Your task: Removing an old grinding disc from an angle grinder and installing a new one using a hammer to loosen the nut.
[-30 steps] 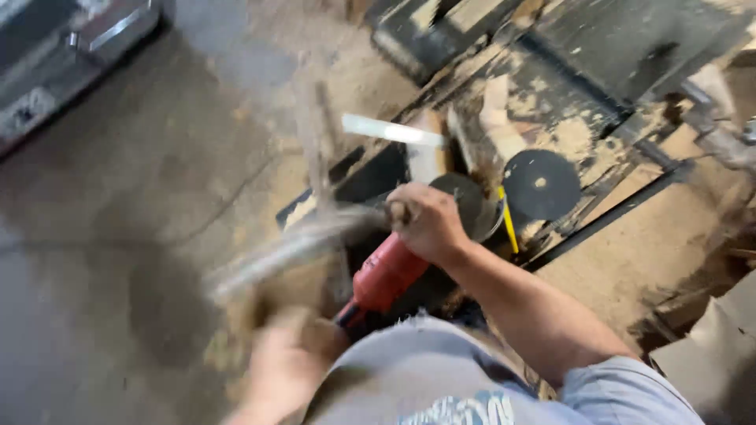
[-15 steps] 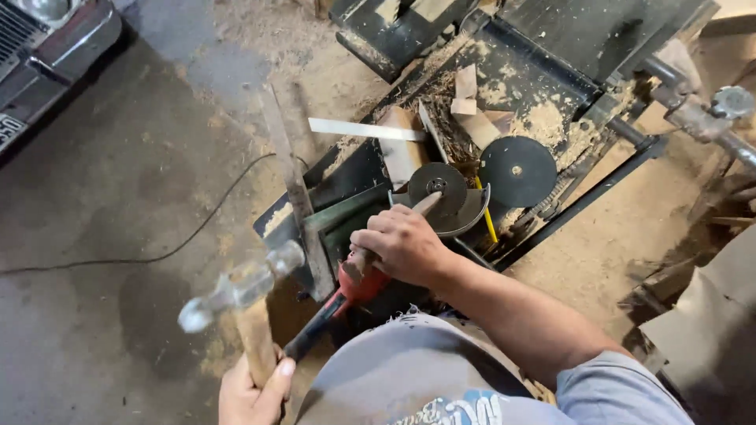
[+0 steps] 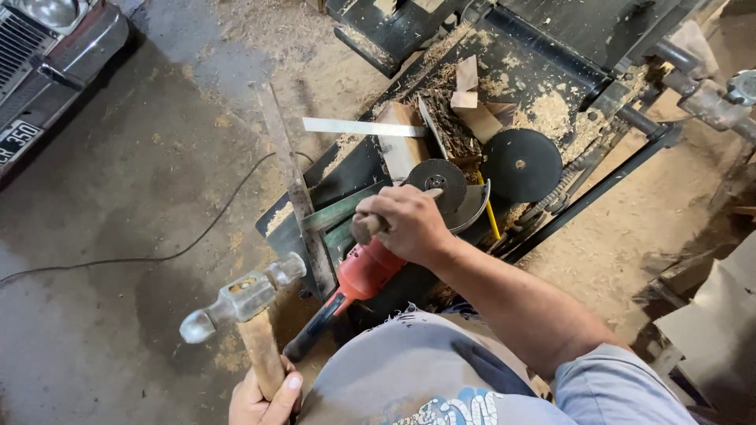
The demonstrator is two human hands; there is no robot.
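I am watching the hammer (image 3: pixel 240 303) being held raised, well to the near-left of the red angle grinder (image 3: pixel 364 271), and that gap is where I am seeing the main risk: a swing coming down from there could, in my judgement, be glancing off the narrow rod (image 3: pixel 378 223) and landing on the knuckles or on the grinder's disc (image 3: pixel 441 182). The right hand (image 3: pixel 405 224) is sitting directly over the grinder's head, fingers curled tight around the rod, whose tip is pointing at the disc hub, so a slip would be putting the hand against the disc edge. The left hand (image 3: pixel 264 397) is gripping the wooden handle low down, near the grinder's cable end, fingers wrapped and thumb pressing along the wood; a hold that far from the head is, I think, making aim looser.

The grinder is lying on the dark metal frame (image 3: pixel 354 169), its red body angled toward me, grey guard and disc at the far end. Beyond it a loose black disc (image 3: pixel 521 164) is resting among sawdust. The hammer's steel head is showing a rounded peen on its left end.
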